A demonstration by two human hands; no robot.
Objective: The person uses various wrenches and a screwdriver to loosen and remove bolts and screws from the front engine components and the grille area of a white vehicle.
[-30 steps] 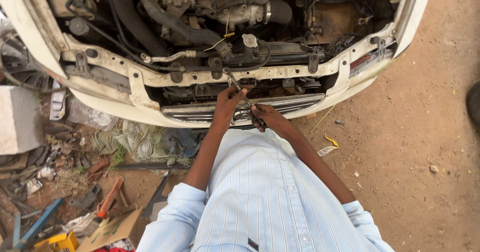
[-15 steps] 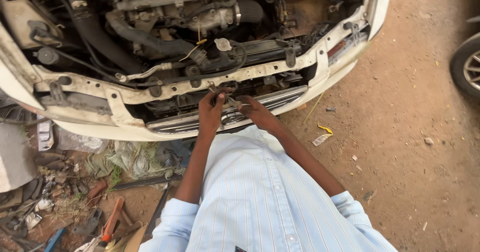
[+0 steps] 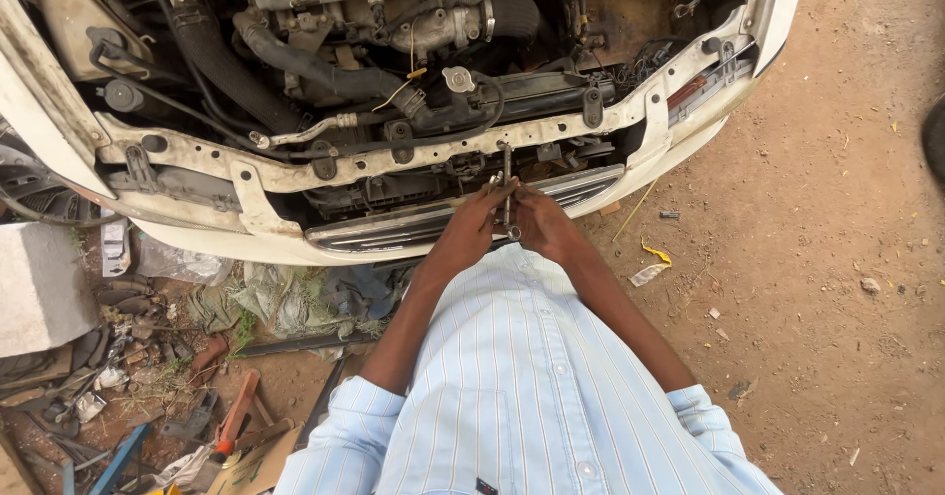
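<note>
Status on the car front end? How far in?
Done: the bumper is off and the white front crossmember is bare, with the engine bay exposed. In hand: left hand and right hand together hold a metal wrench upright at the crossmember's centre, by the chrome grille strip. Left: grille strip and crossmember remain mounted; which fastener the wrench is on is hidden.

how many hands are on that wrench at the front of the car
2: the left hand and right hand both grip the wrench, which stands upright against the white front crossmember.
</note>
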